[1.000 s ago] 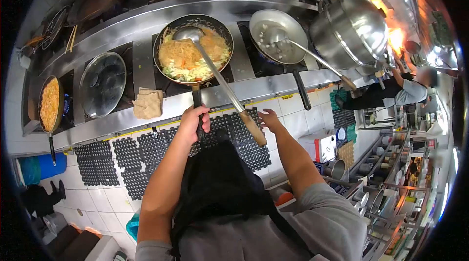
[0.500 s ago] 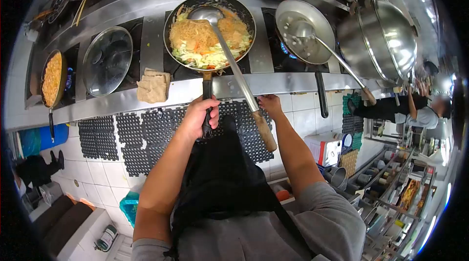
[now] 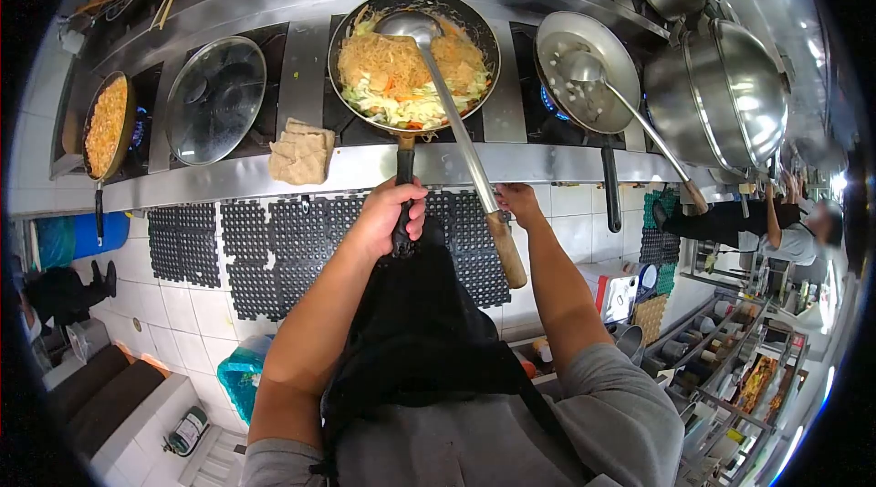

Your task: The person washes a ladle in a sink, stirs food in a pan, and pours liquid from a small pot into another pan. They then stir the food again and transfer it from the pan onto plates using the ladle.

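Observation:
My left hand (image 3: 394,215) is wrapped round the black handle (image 3: 405,168) of a frying pan (image 3: 497,63). Noodles (image 3: 383,67) with shredded cabbage and bits of carrot fill the pan. A long ladle (image 3: 453,113) rests with its metal bowl on the noodles, and its wooden grip sticks out over the stove's front edge. My right hand (image 3: 522,202) is at that front edge, just right of the ladle's shaft. Its fingers are bent together against the underside of the edge; what they pinch is hidden.
On the right burner, a light pan (image 3: 547,40) holds liquid and another ladle (image 3: 630,107). Large steel bowls (image 3: 721,90) stand beside it. Leftward are a folded cloth (image 3: 301,154), a glass lid (image 3: 219,104) and a small pan of orange food (image 3: 108,127). A person (image 3: 789,227) stands far right.
The view has shifted, so the stove and pans appear farther right. My left hand keeps its hold on the pan handle, and my right hand stays at the stove's front edge.

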A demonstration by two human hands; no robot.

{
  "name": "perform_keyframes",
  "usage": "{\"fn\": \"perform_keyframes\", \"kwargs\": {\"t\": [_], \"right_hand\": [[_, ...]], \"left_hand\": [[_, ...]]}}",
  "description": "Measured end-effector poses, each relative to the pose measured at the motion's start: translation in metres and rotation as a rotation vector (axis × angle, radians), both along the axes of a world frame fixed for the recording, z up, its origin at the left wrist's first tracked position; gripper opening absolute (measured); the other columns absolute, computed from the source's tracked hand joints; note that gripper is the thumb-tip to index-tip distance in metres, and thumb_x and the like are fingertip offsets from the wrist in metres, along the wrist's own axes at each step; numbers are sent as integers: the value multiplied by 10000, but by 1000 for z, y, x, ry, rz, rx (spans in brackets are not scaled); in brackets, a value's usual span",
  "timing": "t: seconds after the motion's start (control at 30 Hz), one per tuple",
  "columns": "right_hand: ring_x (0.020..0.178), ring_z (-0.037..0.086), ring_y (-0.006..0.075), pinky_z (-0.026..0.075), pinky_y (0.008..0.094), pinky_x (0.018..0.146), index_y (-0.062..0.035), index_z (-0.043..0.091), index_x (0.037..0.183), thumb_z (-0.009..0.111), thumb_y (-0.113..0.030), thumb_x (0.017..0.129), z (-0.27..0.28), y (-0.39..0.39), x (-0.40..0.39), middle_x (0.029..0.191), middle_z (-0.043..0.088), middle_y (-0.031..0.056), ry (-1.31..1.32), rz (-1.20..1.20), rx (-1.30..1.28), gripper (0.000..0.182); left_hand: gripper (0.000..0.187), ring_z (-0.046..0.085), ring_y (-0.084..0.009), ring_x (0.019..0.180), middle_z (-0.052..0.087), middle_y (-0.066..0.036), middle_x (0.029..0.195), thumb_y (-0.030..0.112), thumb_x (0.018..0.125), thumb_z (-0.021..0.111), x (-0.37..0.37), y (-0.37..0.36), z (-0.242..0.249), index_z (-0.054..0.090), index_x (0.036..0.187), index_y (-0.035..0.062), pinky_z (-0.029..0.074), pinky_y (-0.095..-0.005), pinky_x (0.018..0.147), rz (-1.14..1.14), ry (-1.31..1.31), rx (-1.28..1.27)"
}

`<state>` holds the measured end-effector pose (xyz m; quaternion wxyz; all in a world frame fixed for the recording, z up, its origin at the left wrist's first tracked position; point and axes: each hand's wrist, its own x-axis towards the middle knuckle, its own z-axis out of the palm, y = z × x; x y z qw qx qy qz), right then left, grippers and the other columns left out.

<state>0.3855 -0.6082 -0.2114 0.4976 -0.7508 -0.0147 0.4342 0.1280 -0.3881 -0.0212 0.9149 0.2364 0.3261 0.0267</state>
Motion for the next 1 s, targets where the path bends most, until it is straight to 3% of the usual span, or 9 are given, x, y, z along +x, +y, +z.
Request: {"fn": "perform_keyframes", "kwargs": {"t": [0.23, 0.33, 0.4, 0.5, 0.6, 0.63, 0.9, 0.97, 1.0], "right_hand": [[750, 663, 165, 520, 275, 535, 15, 634, 1024, 657, -440, 933, 38, -12, -5, 892, 677, 82, 62, 198, -278, 465], [763, 664, 175, 538, 318, 608, 6, 635, 1014, 538, -502, 983, 136, -6, -48, 879, 692, 90, 149, 32, 81, 519], [771, 668, 188, 547, 325, 658, 35, 512, 1243, 559, -486, 977, 226, 20, -91, 892, 678, 114, 329, 134, 261, 586], [725, 685, 277, 558, 395, 629, -19, 415, 1350, 679, -218, 899, 270, 53, -126, 925, 675, 177, -392, 572, -180, 559], [664, 663, 401, 549, 485, 628, -17, 446, 1286, 622, -158, 897, 261, 45, -62, 961, 661, 252, -1355, 807, -228, 450], [660, 645, 436, 542, 511, 642, -20, 461, 1247, 599, -141, 896, 280, 48, -41, 929, 655, 267, -1372, 855, -228, 396], [597, 643, 396, 530, 508, 564, -8, 486, 1102, 542, -162, 939, 350, 40, 73, 654, 591, 201, -1288, 1181, -271, 231], [441, 541, 239, 431, 405, 394, -66, 507, 1084, 564, -170, 946, 385, 38, 63, 612, 530, 78, -437, 1114, -389, 182], [441, 541, 239, 431, 405, 394, -66, 507, 1084, 564, -170, 946, 399, 38, 65, 612, 530, 78, -434, 1157, -385, 182]], "left_hand": [[143, 562, -185, 533, 573, -70, 673, 130, 886, 623, -3, 6, -21, 534, 982, 72, 484, -345, 485, -20, -9, -139], [120, 531, -167, 530, 586, -55, 696, 156, 922, 601, 8, 9, 14, 563, 863, 60, 466, -311, 489, 18, 107, -89], [157, 501, -140, 512, 529, -27, 643, 165, 928, 613, 9, 17, -13, 542, 832, 64, 437, -301, 462, -32, -92, -147], [299, 411, -116, 442, 438, 6, 589, 242, 917, 708, 12, 13, -2, 479, 906, 50, 369, -290, 393, -57, 24, 87], [273, 415, -136, 415, 429, -16, 566, 117, 889, 713, 10, 8, 8, 457, 910, 27, 377, -313, 385, -18, 115, 253], [247, 423, -144, 411, 429, -22, 561, 79, 879, 698, 12, 8, 1, 456, 902, 34, 378, -318, 385, -22, 86, 259], [237, 458, -157, 398, 456, -53, 554, -26, 815, 681, 33, -59, -2, 460, 858, 48, 393, -332, 369, 216, 51, 230], [226, 460, -153, 399, 457, -50, 557, -25, 819, 674, 36, -90, 12, 462, 850, 44, 394, -327, 370, 295, 86, 229], [216, 468, -154, 400, 462, -49, 549, -21, 830, 663, 34, -108, 20, 457, 814, 41, 396, -325, 373, 334, 101, 231]]}}
